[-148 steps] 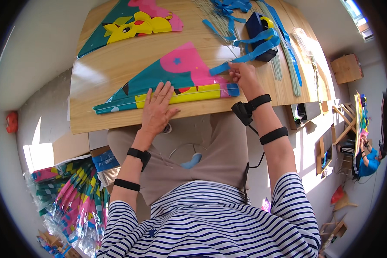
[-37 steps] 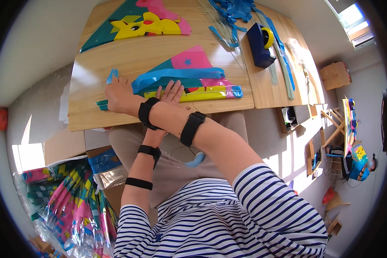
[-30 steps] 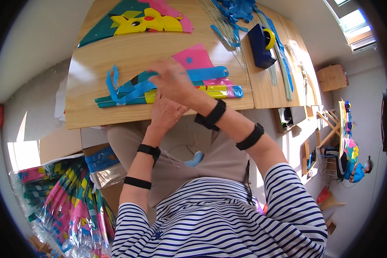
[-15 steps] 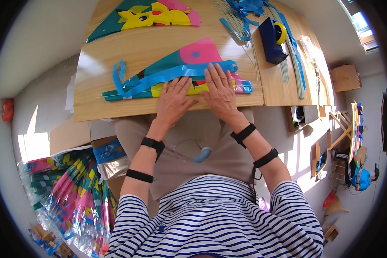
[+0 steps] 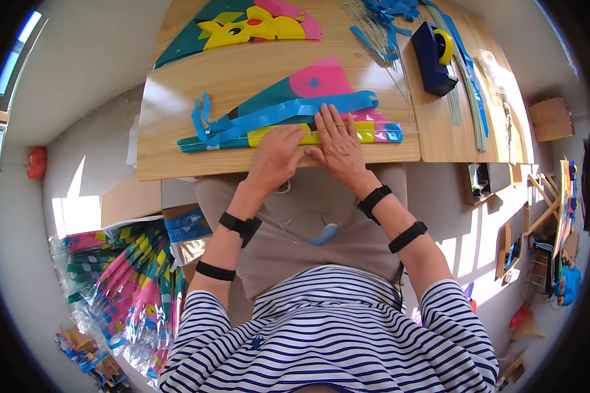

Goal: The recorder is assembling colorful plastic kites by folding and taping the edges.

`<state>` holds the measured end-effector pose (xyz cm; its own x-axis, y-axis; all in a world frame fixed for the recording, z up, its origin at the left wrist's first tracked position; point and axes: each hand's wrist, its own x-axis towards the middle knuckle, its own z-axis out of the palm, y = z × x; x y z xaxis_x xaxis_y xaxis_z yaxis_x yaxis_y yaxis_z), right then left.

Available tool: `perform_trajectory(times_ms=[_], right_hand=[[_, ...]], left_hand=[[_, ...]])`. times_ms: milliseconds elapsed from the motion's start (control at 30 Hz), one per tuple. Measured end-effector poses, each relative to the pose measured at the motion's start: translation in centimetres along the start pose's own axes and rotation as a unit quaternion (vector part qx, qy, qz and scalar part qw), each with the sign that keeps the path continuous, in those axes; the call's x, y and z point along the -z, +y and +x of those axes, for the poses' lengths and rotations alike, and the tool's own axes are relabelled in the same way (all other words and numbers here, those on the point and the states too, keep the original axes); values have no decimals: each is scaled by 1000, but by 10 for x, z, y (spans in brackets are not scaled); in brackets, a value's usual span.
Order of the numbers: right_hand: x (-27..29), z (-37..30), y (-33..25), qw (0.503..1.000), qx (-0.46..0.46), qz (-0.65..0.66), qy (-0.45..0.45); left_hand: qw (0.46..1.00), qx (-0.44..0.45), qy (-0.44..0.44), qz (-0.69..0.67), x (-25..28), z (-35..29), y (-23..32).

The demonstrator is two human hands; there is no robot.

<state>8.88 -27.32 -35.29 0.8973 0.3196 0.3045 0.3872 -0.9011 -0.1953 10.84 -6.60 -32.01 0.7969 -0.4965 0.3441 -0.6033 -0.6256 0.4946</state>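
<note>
A folded kite (image 5: pixel 269 97) in teal, pink and yellow plastic lies on the table before me, its near edge rolled into a narrow strip with a thin rod along it. Over it runs a blue ribbon (image 5: pixel 255 120), looped at the left end and bent round at the right. My left hand (image 5: pixel 276 157) has its fingers curled at the near edge of the roll, by the yellow part. Pressed flat on the roll and ribbon, my right hand (image 5: pixel 341 145) has its fingers stretched out. The left fingertips are partly hidden.
A second kite (image 5: pixel 242 29) lies at the far side of the wooden table (image 5: pixel 196 170). A dark blue tape dispenser (image 5: pixel 432 62), thin sticks (image 5: pixel 477 128) and blue ribbons (image 5: pixel 393 8) are at the far right. Bagged kites (image 5: pixel 128 281) fill the floor at the lower left.
My left hand has gone from lying flat to curled fingers at the kite's near edge. My right hand stays flat. The whole view has shifted slightly.
</note>
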Motion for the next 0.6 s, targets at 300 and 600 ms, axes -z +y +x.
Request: perform_trajectory(times_ms=[300, 600], right_hand=[[-1, 1, -2, 1000, -12, 6, 6], [-1, -1, -2, 1000, -18, 10, 15]], left_hand=[[991, 77, 100, 46, 5, 60, -60], [987, 142, -59, -44, -4, 98, -69]])
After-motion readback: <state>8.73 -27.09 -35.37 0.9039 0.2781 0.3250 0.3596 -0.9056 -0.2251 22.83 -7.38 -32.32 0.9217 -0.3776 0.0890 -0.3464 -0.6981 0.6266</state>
